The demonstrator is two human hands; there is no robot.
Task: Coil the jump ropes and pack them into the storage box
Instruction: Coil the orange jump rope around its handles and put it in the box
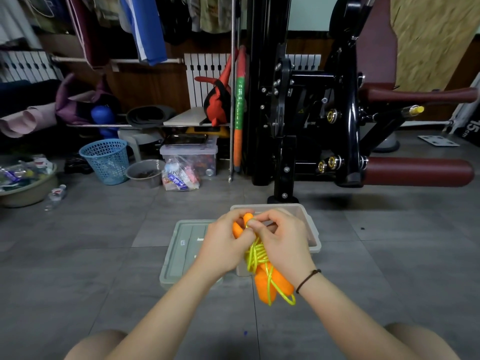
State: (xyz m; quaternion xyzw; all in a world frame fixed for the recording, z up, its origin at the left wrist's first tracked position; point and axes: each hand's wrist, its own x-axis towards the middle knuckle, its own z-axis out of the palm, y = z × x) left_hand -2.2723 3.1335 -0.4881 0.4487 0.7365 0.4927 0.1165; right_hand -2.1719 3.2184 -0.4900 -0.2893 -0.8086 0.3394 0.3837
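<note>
- Grey floor (pixel 104 255) tiles fill the foreground; hung clothes (pixel 145 27), a white radiator (pixel 205 71), a blue basket (pixel 105 159) and a black gym machine (pixel 285 157) line the back.
- A clear box (pixel 313 229) sits on the floor just beyond the hands, partly hidden by them.
- Its lid (pixel 179 255) lies flat on the tiles just left of the box; whether the two touch cannot be told.
- The rope (pixel 259 268) is bundled and held in the air in front of the box's near edge, not inside it.
- Its two orange handles (pixel 262 287) lie side by side, with the yellow cord (pixel 255 253) wound round their middle.
- One loop of cord hangs loose past the handles' lower ends.
- The left hand (pixel 223 245) has its fingers curled round the upper part of the handles.
- The right hand (pixel 283 240) pinches the cord between thumb and forefinger at the top of the bundle.
- A dark band (pixel 307 279) circles the right wrist.
</note>
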